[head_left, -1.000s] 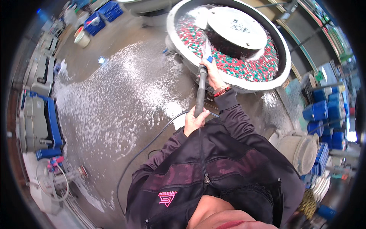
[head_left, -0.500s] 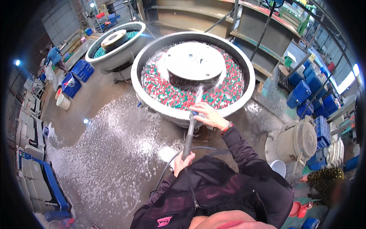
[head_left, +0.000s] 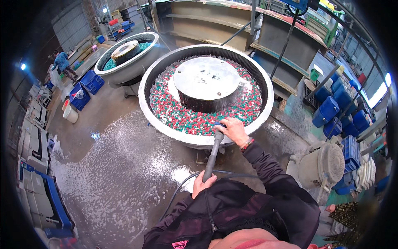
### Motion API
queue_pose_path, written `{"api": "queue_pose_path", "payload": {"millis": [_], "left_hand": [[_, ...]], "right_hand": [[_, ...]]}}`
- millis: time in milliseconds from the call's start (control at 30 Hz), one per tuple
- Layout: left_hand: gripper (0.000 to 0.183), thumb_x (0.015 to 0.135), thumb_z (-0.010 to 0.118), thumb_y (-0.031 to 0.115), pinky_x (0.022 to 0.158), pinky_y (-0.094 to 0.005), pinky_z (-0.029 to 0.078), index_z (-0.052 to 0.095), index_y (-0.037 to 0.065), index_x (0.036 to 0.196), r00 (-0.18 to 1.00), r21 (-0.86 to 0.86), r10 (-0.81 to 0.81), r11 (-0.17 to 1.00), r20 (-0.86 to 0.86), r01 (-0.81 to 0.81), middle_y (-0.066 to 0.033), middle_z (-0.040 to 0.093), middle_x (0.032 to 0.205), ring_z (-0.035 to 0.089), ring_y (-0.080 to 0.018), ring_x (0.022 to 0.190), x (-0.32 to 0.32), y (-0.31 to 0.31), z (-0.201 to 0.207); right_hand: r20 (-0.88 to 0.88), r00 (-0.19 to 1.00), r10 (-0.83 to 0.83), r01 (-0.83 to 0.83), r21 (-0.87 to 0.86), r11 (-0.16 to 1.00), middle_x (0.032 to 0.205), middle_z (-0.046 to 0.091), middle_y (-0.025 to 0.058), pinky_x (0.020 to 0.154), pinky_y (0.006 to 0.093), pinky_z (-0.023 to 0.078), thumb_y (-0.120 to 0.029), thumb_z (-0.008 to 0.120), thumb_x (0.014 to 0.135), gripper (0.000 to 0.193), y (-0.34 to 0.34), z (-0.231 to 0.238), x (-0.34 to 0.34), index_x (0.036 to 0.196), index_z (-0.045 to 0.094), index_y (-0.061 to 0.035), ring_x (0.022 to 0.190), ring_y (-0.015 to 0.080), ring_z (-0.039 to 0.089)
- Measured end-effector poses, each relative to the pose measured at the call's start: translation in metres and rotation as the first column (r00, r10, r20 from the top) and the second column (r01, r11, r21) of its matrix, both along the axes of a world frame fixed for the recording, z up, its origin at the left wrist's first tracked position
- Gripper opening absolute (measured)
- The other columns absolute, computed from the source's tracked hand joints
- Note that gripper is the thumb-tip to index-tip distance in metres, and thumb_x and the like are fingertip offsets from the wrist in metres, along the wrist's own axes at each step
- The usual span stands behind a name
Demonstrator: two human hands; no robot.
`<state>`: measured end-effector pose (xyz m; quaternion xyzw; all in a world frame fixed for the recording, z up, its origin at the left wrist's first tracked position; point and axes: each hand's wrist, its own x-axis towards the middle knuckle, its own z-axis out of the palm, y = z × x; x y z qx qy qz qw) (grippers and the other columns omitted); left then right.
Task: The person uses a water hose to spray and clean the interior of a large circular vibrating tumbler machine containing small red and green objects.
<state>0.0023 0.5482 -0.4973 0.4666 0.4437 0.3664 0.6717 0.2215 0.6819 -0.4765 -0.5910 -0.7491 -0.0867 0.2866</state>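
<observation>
A person stands over a large round tub [head_left: 146,89] in a workshop, both hands on a dark spray lance [head_left: 211,155]. The right hand [head_left: 233,130] wraps its fingers [head_left: 227,123] fully around the lance's upper end, just above the tub's near rim. The left hand [head_left: 202,184] closes in a fist around the lower end, close to the chest, where a dark hose [head_left: 182,186] joins it and loops down to the left. The lance runs between the two hands, tilted slightly, its tip over the tub's edge.

The tub is filled with red, green and white pellets [head_left: 182,114] ringed around a raised grey metal dome [head_left: 206,79]. A spray of water shows across the pellets to the right of the dome. A red band [head_left: 248,144] sits at the right wrist, above a dark jacket sleeve [head_left: 265,170].

The concrete floor [head_left: 120,166] to the left of the person is wet and flecked with white foam. A second, smaller tub [head_left: 124,62] stands behind and to the left, holding green pellets. Blue crates [head_left: 92,82] and a white bucket [head_left: 70,114] sit near it, and another person [head_left: 62,62] in a blue top stands at the far left. Blue canisters [head_left: 331,108] are stacked on the right, beside a pale motor housing [head_left: 319,166].
</observation>
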Motion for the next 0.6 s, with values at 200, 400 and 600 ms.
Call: {"api": "queue_pose_path", "payload": {"millis": [200, 400, 600], "left_hand": [[0.017, 0.077, 0.063, 0.018, 0.047, -0.0186, 0.030, 0.052, 0.005, 0.080, 0.997, -0.039, 0.073, 0.997, 0.006, -0.073, 0.0049, 0.046, 0.060, 0.038, -0.0024, 0.051, 0.029, 0.001, 0.000], [0.018, 0.077, 0.064, 0.018, 0.047, -0.0183, 0.030, 0.052, 0.005, 0.081, 0.993, -0.029, 0.111, 0.993, -0.047, -0.113, 0.0049, 0.046, 0.060, 0.039, -0.0023, 0.052, 0.059, -0.004, 0.010], [0.014, 0.079, 0.060, 0.015, 0.043, -0.0189, 0.029, 0.051, 0.004, 0.081, 0.982, -0.092, 0.184, 0.980, 0.051, -0.178, 0.0035, 0.045, 0.057, 0.037, -0.0027, 0.047, 0.084, -0.007, 0.000]], "right_hand": [[-0.069, 0.987, -0.142, 0.120, -0.251, 0.960, 0.058, 0.058, 0.0107, 0.053, 0.0384, 0.047, -0.048, 0.059, 0.072, 0.039, 0.018, -0.006, 0.011, 0.070, 0.064, -0.0095, 0.059, 0.0280, 0.060], [-0.170, 0.976, -0.139, 0.102, -0.207, 0.973, 0.058, 0.057, 0.0105, 0.054, 0.0398, 0.046, -0.050, 0.060, 0.070, 0.042, 0.021, -0.025, 0.031, 0.068, 0.064, -0.0088, 0.061, 0.0287, 0.059], [-0.501, 0.861, 0.089, -0.078, 0.042, 0.996, 0.083, 0.049, 0.0110, 0.076, 0.0355, 0.040, -0.027, 0.057, 0.079, 0.034, 0.003, -0.028, 0.049, 0.108, 0.055, -0.0086, 0.083, 0.0266, 0.049]]}}
